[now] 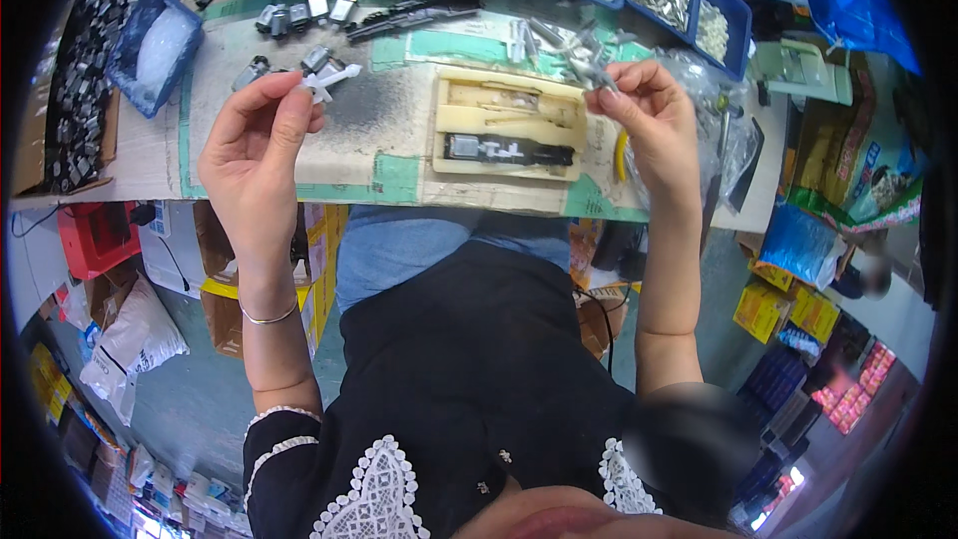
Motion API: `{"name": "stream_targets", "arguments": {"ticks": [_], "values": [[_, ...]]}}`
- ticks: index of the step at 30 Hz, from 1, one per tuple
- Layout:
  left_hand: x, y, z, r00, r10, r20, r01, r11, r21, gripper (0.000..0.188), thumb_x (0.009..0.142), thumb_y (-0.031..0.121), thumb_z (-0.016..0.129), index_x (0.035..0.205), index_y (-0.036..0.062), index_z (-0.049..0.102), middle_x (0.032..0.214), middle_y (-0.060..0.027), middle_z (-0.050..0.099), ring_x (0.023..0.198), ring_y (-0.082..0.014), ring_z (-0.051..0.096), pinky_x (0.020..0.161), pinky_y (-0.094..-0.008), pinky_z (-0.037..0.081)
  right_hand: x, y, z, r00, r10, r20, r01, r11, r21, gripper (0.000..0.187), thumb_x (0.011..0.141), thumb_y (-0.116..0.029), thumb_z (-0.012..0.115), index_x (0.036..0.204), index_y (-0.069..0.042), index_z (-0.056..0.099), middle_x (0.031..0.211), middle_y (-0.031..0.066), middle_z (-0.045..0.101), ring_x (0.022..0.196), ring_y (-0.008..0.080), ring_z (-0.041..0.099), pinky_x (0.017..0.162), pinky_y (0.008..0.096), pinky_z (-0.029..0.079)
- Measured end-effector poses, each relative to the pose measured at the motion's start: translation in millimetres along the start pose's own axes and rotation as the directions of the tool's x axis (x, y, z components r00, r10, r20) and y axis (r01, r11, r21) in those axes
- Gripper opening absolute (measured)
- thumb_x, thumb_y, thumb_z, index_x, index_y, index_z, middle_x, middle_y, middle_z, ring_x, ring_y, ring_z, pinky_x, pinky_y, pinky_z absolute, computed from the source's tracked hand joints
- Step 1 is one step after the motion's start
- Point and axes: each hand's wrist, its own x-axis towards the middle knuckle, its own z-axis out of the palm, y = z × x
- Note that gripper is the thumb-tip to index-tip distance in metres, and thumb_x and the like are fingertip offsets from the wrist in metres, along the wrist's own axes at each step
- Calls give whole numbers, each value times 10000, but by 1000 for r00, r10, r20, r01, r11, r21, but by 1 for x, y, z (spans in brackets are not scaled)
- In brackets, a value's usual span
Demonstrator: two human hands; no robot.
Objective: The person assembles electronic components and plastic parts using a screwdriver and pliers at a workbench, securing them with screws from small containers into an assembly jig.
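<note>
Over the bench (344, 162), L hand (257, 140) pinches a white plastic pc (337, 81) btwn thumb & fingers; R hand (656, 122) grips a small grey pc (602, 82), shape unclear, near R end of cream fixture (514, 120) w/ black housing (545, 154) lying inside.

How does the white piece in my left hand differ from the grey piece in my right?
Colour: the white piece is pale, while the grey piece is darker.
Visibility: the white piece juts past the fingertips; the grey piece is largely covered by them.
Place: the white piece is left of the cream tray, the grey piece right of it.
Both are pinched between thumb and fingers.
</note>
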Motion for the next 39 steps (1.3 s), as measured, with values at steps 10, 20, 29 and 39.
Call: {"name": "stream_targets", "arguments": {"ticks": [10,20,29,39], "values": [[-3,15,-20,999,-9,-48,4,993,-117,171,872,24,601,1034,-28,601,848,-60,625,746,-109,605,706,-228,493,8,-3,55,898,130,420,-353,782,513,195,869,-98,593,1019,26,597,840,99,622,644,128,573,601,274,499],[-7,5,-22,996,-83,30,89,950,-298,179,860,52,627,1013,-37,605,895,-78,640,775,-123,629,712,-243,529,22,-16,123,824,294,484,-522,725,449,232,854,-19,581,1057,-6,469,896,116,605,802,227,665,613,299,589],[-12,-5,5,995,-90,45,100,883,-458,176,878,55,601,1032,-30,588,917,-96,633,813,-141,634,720,-254,538,19,-20,136,842,320,435,-484,804,345,353,827,-14,628,1161,31,523,935,49,591,792,134,628,736,254,536],[-19,-7,32,986,-118,118,167,696,-699,176,890,77,589,1033,-25,570,939,-106,627,824,-150,636,755,-270,541,1,-19,104,929,162,332,-203,975,91,191,818,-50,659,996,-1,607,832,35,619,693,58,576,598,187,479]]}}
